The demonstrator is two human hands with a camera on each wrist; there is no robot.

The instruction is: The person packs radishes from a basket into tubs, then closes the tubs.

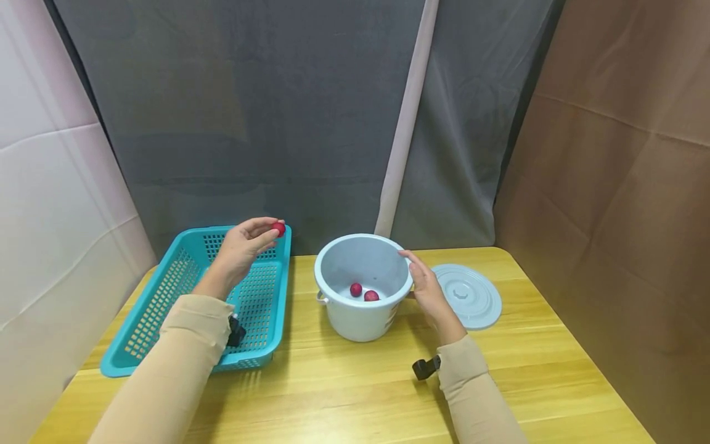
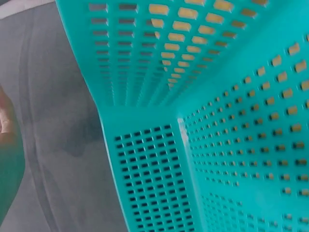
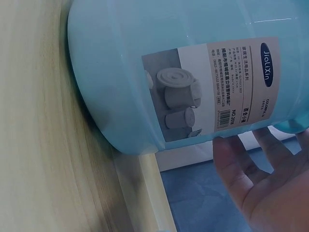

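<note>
The left hand (image 1: 240, 250) is raised over the far end of the teal basket (image 1: 166, 302), its fingertips pinched around a small red fruit (image 1: 278, 229), which sits above the basket's far right corner. In the left wrist view only the perforated inside walls of the basket (image 2: 217, 145) show clearly; a blurred patch at the left edge may be part of the hand, but it is too soft to tell. The right hand (image 1: 428, 285) rests with relaxed, straight fingers against the right side of the pale blue bucket (image 1: 360, 320), touching its rim and gripping nothing; the right wrist view shows the open palm (image 3: 270, 188) just beside the bucket's labelled wall (image 3: 193, 72). Two more red fruits (image 1: 363, 292) lie on the bucket's bottom. The bucket's lid (image 1: 468, 296) lies flat on the wooden tabletop (image 1: 344, 394), just to the right of the right hand.
</note>
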